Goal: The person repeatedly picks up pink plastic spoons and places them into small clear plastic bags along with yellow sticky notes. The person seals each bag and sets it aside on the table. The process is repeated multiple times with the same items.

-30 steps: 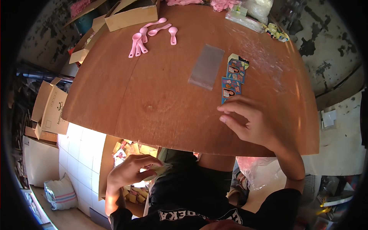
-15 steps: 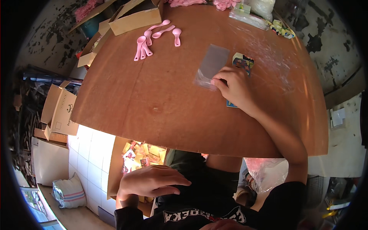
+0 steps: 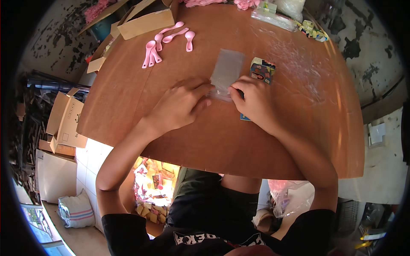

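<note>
A stack of clear plastic bags lies flat on the brown table. At its lower right corner, my right hand pinches the plastic between thumb and curled fingers. My left hand is at the lower left edge, fingertips touching or very near the plastic, with a gap between thumb and forefinger. Just beyond my right hand sits a pile of small printed cards or packets, dark with a pale top. The corner of a blue printed piece shows beneath my right wrist; the rest is hidden.
Several pink spoons lie at the far left of the tabletop, near an open cardboard box. Loose clear film spreads on the right. Below the near edge, a carton holds many small packets.
My left hand has risen from beside my lap to the bags' lower left edge. My right hand stays at their lower right corner. The whole view has shifted slightly.
</note>
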The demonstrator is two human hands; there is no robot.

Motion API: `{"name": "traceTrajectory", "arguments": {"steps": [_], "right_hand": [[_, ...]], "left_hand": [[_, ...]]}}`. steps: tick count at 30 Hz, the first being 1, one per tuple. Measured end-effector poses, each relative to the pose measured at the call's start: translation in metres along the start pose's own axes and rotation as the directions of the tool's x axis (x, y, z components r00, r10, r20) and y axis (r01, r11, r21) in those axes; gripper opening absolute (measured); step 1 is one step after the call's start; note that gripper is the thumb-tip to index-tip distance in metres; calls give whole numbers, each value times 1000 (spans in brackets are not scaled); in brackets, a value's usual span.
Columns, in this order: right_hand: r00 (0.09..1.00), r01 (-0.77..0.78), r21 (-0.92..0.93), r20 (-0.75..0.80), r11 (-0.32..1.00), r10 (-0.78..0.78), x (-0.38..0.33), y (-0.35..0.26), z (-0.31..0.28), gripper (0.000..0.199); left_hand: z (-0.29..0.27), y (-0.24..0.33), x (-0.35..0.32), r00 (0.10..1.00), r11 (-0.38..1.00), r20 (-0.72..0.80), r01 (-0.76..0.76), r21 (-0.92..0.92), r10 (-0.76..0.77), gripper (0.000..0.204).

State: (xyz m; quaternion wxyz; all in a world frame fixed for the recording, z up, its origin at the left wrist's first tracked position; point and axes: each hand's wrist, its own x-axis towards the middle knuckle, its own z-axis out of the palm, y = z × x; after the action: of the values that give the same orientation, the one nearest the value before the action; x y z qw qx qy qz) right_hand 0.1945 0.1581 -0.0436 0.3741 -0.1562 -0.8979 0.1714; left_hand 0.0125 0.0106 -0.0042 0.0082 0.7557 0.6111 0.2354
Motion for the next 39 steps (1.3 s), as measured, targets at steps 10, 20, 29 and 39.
{"name": "traceTrajectory", "arguments": {"steps": [10,20,29,39], "right_hand": [[973,130,-175,-164,976,-159,-1,-5,-7,6],[947,308,144,46,940,-317,-5,-68,-53,17],[864,154,-410,498,899,79,-107,-82,-83,82],[878,411,-298,382,861,-287,-154,-102,-100,29]], "left_hand": [[4,0,-1,988,991,97,122,-55,-116,33],[-33,12,-31,957,831,-270,-233,-505,105,12],[-33,17,-67,863,419,-282,-91,-903,-420,24],[-31,20,-60,782,288,-147,43,-957,-605,40]]}}
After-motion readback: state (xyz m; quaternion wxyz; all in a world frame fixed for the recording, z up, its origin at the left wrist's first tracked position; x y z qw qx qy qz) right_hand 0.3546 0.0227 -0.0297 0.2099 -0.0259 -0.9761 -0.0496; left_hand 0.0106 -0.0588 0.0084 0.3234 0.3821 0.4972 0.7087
